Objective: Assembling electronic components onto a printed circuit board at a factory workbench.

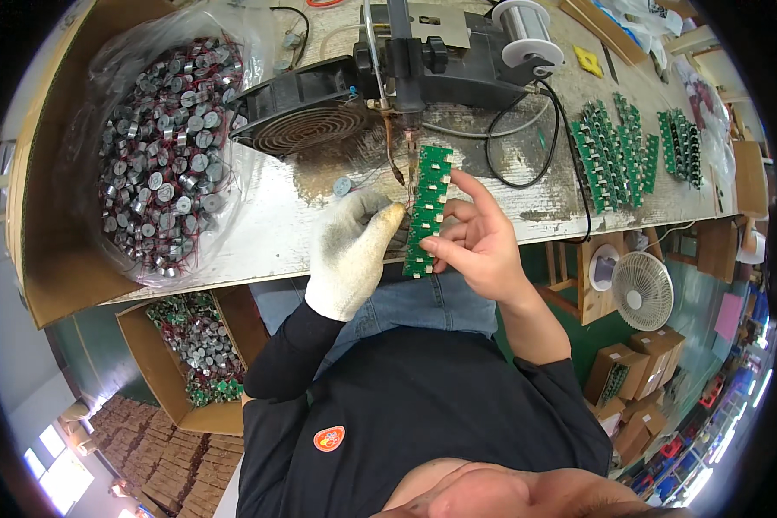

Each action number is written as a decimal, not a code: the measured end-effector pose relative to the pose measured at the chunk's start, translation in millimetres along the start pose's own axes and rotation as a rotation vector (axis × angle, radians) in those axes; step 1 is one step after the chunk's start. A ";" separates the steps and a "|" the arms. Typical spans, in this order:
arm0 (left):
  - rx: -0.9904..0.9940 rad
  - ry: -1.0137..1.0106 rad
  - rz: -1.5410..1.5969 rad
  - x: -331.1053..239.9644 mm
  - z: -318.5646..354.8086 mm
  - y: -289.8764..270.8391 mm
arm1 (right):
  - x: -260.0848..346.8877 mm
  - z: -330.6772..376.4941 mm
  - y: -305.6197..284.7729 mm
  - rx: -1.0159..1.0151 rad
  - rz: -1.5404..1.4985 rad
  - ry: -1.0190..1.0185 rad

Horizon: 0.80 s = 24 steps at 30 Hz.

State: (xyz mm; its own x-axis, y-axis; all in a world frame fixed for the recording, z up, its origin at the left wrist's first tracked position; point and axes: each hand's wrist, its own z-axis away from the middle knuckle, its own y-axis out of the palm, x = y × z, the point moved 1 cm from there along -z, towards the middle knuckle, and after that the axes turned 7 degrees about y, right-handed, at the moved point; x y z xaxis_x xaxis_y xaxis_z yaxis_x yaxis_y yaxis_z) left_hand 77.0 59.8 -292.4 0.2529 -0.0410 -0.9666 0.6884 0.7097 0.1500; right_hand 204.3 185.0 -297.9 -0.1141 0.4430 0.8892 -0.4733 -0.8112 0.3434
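A: Step in hand — a long green strip of small circuit boards (428,210) is held up on edge under the tip of the fixed black soldering unit (408,60), at the near edge of the worn grey workbench (268,216). To do it well, I judge the strip wants to stay steady and square to the tip, one joint at a time, with fingers kept off the hot end.

B: And the hands?

A: The bare right hand (479,246) pinches the strip's right edge — thumb low near the bottom, forefinger stretched up along the side, the other fingers curled loosely behind. Partly closed, a light grip, not a fist.

B: The left?

A: The left hand (354,250), in a white knitted glove, is curled with its fingertips pressed to the strip's left edge about halfway up. Whether it pinches a small part there I cannot tell — the glove hides it.

B: Around them?

A: Far left, a clear plastic bag of small silver cylindrical parts with red wire (160,155) sits in a cardboard box. A black round-grilled fan (306,116) lies just left of the soldering unit, a spool of solder wire (527,30) far right of it. More green board strips (613,155) lie stacked to the right.
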 end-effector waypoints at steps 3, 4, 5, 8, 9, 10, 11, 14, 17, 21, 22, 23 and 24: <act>-0.029 0.016 0.024 0.1 -1.0 2.2 | 0.1 -0.4 0.1 0.001 0.007 -0.013; -0.028 0.015 0.023 1.6 -1.9 0.6 | 0.4 -0.8 0.0 0.001 0.014 -0.021; -0.017 0.019 -0.047 4.2 -3.0 -2.4 | 0.6 -1.1 0.0 0.001 0.013 -0.021; -0.019 0.013 -0.091 3.2 -3.2 -2.5 | 0.7 -2.1 0.6 0.011 0.010 -0.022; -0.032 0.003 -0.064 2.0 -3.0 -1.6 | 0.1 -2.4 0.8 0.009 0.004 -0.023; -0.033 0.003 -0.065 1.4 -2.7 -1.0 | -0.1 -2.5 1.1 0.007 -0.001 -0.024; -0.041 0.009 -0.037 0.8 -2.4 -0.5 | 0.7 -2.3 1.6 0.008 -0.002 -0.025; -0.046 0.022 -0.030 -2.8 -2.1 1.0 | 2.5 -1.1 2.6 0.006 0.005 -0.031; -0.042 0.029 -0.044 -2.2 -0.8 1.8 | 1.2 -0.5 2.2 -0.008 0.007 -0.024; -0.054 0.053 -0.092 7.5 1.5 -1.7 | -3.5 0.9 2.3 -0.012 0.019 -0.013; -0.053 0.052 -0.092 7.9 1.6 -2.4 | -3.8 1.2 2.4 -0.008 0.027 -0.010; -0.040 0.044 -0.082 8.2 1.5 -3.1 | -3.8 1.3 2.4 -0.008 0.026 -0.010; -0.028 0.036 -0.072 8.4 1.6 -3.4 | -3.7 1.4 2.5 -0.005 0.029 -0.008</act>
State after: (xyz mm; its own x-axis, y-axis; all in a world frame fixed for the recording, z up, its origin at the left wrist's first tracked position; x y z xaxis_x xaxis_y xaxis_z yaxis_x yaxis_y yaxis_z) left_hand 77.9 56.0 -300.7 0.1789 -0.0674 -0.9816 0.6847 0.7250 0.0750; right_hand 204.7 180.7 -299.9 -0.1205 0.4164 0.9012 -0.4746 -0.8215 0.3161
